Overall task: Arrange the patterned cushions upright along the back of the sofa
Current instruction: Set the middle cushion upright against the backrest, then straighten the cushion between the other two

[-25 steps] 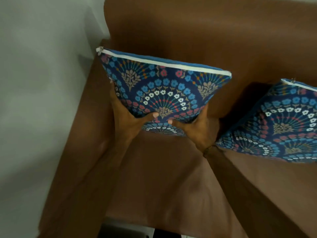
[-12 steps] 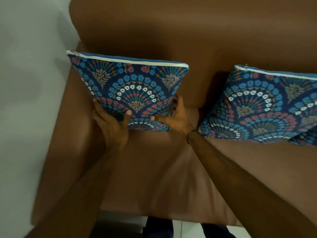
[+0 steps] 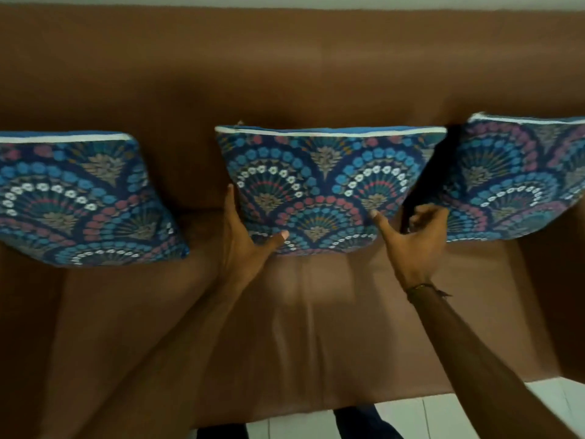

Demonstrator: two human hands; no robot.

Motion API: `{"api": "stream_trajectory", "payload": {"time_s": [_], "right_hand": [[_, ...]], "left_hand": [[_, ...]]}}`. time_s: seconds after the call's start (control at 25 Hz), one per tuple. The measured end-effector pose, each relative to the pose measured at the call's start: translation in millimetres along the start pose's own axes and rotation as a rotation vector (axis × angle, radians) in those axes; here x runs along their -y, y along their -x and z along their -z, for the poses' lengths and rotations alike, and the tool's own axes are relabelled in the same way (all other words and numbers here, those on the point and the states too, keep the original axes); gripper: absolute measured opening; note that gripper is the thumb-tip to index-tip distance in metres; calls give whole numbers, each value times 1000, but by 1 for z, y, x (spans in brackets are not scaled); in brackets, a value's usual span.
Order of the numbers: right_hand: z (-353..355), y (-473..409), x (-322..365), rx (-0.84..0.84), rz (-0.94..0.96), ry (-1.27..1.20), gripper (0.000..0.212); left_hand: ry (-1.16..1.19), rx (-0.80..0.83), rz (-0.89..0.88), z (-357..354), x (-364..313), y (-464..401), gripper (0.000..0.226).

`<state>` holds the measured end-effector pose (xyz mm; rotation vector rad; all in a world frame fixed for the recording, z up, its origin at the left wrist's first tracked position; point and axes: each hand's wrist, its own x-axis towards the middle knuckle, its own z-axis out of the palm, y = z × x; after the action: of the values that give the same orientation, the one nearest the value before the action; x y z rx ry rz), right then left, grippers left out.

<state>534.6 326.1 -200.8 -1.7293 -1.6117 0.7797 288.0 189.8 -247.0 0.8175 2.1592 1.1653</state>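
Three patterned cushions standing along the brown sofa backrest (image 3: 285,74), zip edges up. Left cushion (image 3: 79,201) at the left edge of the frame, leaning and slightly slumped on the seat. Middle cushion (image 3: 323,188) at frame centre, upright against the backrest. Right cushion (image 3: 519,179) at the right edge, upright, its near corner just beside the middle cushion and partly behind it.

Step in hand, as judged: final squaring of the middle cushion.

Left hand (image 3: 247,245): fingers spread, flat along the cushion's lower left edge, thumb (image 3: 278,237) pressed on the patterned face near the bottom. In contact, cradling rather than clamped.

Right hand (image 3: 414,242): fingers apart and loosely curled, thumb tip touching or just short of the lower right part of the face. Remaining fingers blurred in the dark gap between middle and right cushions; contact there cannot be told. Bracelet (image 3: 421,288) at the wrist.

Cushion position relative to the grip: body of the middle cushion above and between both hands, bottom edge on the seat (image 3: 300,327) at palm level.

Next move, as judged:
- Press the lower edge back to seat it against the backrest.
- Check for even spacing; wide gap at left, none at right.
- Straighten the leaning left cushion.

Tiled floor (image 3: 474,416) visible at lower right.
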Motion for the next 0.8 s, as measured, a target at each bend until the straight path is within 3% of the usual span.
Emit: {"api": "stream_trajectory", "payload": {"time_s": [0.12, 0.2, 0.4, 0.52, 0.68, 0.8], "right_hand": [[12, -61, -22, 420, -147, -113, 103], [0, -76, -22, 617, -147, -225, 94], [-29, -64, -31, 587, -59, -221, 90], [-37, -56, -33, 522, -61, -263, 83], [-20, -52, -36, 506, -90, -241, 81], [15, -58, -48, 332, -53, -196, 56]], "left_hand": [[8, -44, 82, -33, 0, -23, 146], [2, -61, 139, -39, -11, -22, 145], [-36, -138, 128, -30, -40, -9, 113], [-48, -159, 77, -27, -37, -9, 115], [-357, -298, -25, -50, -39, 23, 111], [-510, -318, -142, -102, -55, 56, 96]]}}
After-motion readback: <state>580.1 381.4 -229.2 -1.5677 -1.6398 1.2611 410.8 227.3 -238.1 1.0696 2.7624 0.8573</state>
